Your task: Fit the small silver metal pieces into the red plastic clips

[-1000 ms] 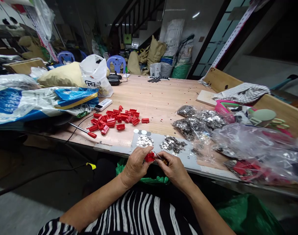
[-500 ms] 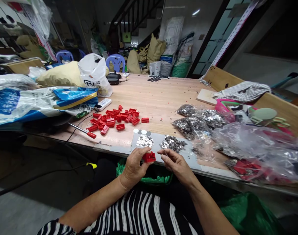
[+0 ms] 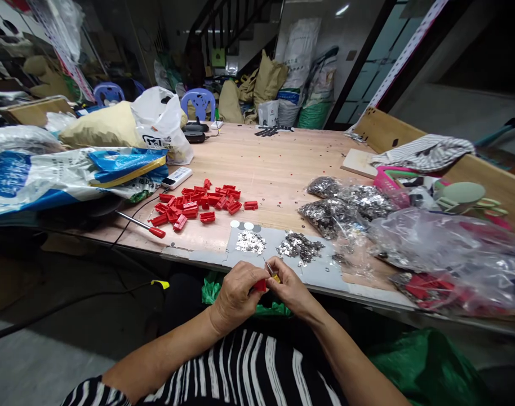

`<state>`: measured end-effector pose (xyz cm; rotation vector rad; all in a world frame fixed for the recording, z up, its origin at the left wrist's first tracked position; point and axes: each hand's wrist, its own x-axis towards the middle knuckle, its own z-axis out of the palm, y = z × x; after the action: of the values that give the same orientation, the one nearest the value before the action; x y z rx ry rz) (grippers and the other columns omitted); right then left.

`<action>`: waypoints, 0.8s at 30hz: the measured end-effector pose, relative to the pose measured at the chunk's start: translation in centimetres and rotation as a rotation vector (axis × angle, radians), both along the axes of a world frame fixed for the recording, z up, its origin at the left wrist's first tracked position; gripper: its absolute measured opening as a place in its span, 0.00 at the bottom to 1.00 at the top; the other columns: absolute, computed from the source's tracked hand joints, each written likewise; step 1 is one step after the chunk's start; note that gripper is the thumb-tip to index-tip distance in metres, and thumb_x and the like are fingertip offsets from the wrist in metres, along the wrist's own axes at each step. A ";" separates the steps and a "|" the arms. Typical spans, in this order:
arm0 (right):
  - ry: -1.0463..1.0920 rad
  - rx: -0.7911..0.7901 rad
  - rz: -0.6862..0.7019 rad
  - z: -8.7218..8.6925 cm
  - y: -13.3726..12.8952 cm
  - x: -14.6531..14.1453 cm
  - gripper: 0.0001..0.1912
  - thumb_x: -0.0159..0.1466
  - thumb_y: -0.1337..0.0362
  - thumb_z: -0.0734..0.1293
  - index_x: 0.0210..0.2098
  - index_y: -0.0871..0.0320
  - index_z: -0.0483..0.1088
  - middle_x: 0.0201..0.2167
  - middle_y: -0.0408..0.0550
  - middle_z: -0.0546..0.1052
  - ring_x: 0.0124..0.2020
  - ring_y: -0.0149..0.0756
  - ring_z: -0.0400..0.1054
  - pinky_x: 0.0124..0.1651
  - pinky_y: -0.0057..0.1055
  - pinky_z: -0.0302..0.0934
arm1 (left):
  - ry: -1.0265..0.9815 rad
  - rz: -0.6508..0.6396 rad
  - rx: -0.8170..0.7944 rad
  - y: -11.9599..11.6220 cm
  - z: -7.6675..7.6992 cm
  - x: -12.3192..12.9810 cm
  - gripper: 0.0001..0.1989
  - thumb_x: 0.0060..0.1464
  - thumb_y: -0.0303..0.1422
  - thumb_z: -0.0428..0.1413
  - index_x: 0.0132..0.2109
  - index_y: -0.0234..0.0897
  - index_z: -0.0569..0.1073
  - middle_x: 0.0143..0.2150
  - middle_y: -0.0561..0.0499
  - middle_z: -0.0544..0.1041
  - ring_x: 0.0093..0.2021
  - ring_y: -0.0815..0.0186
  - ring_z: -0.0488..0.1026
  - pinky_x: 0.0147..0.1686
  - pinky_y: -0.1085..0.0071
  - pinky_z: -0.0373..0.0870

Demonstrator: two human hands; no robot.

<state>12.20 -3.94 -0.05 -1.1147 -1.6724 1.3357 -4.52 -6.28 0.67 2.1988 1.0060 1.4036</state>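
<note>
Wrapped round a small red plastic part, my left hand is just off the table's front edge. My right hand touches the same part and holds a thin pointed tool with a yellow section, its tip angled up and left. Behind the hands, a grey mat bears a pile of shiny silver pieces and a darker pile of metal pieces. Several more red parts lie heaped to the left. The fingers cover most of the held part.
A red-handled rod and a white device lie at the left, near large plastic sacks. Bags of metal pieces, a pink basket and clear plastic bags fill the right. Green bags hang below the edge.
My hands have come together at the red part, which is now mostly covered. The pointed tool's yellow section now shows in my right hand. The view has shifted slightly.
</note>
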 end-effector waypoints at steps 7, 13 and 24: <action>0.206 -0.377 0.046 -0.1 -1.1 -0.3 0.18 0.60 0.49 0.66 0.38 0.54 0.58 0.24 0.34 0.61 0.19 0.22 0.49 0.21 0.22 0.42 | -0.230 0.039 -0.286 -0.3 -1.2 -0.5 0.14 0.47 0.26 0.63 0.42 0.38 0.73 0.36 0.50 0.78 0.36 0.65 0.74 0.38 0.68 0.73; 0.341 -0.535 0.036 0.1 -1.4 -0.6 0.21 0.57 0.49 0.69 0.40 0.54 0.59 0.21 0.33 0.59 0.17 0.21 0.46 0.20 0.22 0.37 | -0.360 -0.033 -0.354 -0.2 -2.6 -1.3 0.14 0.47 0.29 0.64 0.42 0.38 0.72 0.38 0.48 0.78 0.39 0.64 0.76 0.40 0.68 0.74; 0.129 -0.416 0.115 -0.1 0.2 -2.0 0.19 0.60 0.48 0.66 0.39 0.55 0.63 0.22 0.36 0.63 0.17 0.23 0.52 0.20 0.22 0.45 | -0.551 -0.036 -0.492 -0.4 -4.4 -3.5 0.16 0.47 0.29 0.64 0.42 0.38 0.70 0.42 0.47 0.78 0.44 0.61 0.77 0.46 0.64 0.75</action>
<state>10.22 -3.71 -0.14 -1.1439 -1.4184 1.8476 -8.04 -6.71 -3.78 1.3696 0.9625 1.4373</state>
